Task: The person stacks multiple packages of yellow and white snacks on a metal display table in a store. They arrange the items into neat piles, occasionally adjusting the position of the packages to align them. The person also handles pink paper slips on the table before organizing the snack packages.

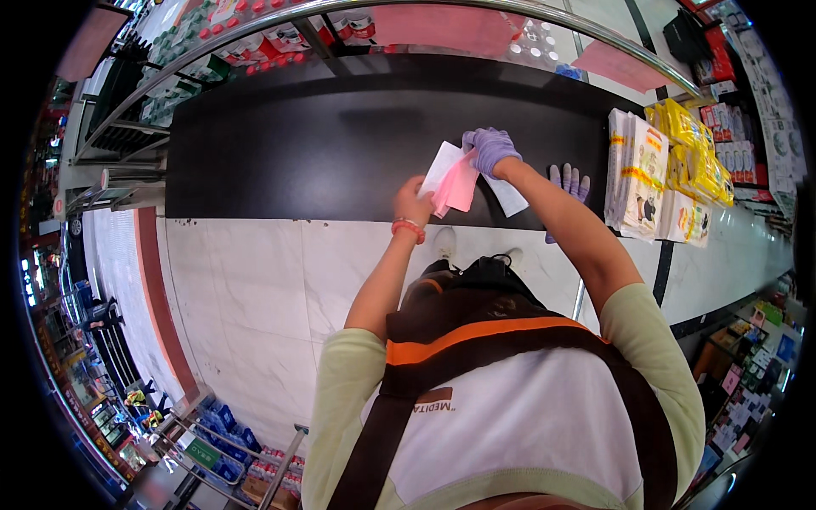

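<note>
My left hand [414, 203], bare with a red bead bracelet at the wrist, grips the near left end of pink and white paper sheets [458, 185]. At the upper right of the same sheets, my right hand [492, 150] wears a lilac knit glove, its fingers closed on them. A further white strip of paper [507, 194] hangs down below the right hand. Both hands are over a black counter [287, 140]. The other lilac glove [569, 185] lies by the counter's near edge, partly hidden behind my right forearm.
Bundled white packs [641, 175] and yellow packs [695, 146] stand at the counter's right end. A metal rail [242, 32] curves along the far side, with bottled drinks [535, 44] beyond it. Blue-wrapped packs [223, 433] sit behind rails at the lower left.
</note>
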Demonstrator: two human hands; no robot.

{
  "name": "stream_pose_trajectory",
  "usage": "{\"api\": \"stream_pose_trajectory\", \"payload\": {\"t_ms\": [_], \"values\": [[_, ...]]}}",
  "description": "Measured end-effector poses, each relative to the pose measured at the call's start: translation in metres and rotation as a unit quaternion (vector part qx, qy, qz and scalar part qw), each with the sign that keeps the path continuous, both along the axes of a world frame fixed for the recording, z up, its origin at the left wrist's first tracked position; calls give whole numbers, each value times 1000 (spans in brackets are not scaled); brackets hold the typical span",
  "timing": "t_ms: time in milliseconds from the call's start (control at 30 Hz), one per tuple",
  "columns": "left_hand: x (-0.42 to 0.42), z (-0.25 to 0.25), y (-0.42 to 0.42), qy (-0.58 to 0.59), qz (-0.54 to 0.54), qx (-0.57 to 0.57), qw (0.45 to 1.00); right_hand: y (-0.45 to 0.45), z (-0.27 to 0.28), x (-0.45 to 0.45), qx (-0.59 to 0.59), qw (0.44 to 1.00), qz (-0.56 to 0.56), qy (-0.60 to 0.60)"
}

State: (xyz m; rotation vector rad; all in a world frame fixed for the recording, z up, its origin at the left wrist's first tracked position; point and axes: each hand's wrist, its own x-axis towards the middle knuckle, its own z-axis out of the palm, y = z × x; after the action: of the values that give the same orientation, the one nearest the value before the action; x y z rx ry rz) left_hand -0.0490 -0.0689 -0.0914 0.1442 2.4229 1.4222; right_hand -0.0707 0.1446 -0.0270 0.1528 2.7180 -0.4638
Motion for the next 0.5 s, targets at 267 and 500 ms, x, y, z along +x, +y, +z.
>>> {"api": "stream_pose_trajectory", "payload": {"t_ms": [267,500], "values": [[-24,-34,-43,13,145,31,989,18,8,9,-237,967,-98,-4],[-33,36,-45,-35,48,135,989,15,49,27,-309,951,2,-7]]}}
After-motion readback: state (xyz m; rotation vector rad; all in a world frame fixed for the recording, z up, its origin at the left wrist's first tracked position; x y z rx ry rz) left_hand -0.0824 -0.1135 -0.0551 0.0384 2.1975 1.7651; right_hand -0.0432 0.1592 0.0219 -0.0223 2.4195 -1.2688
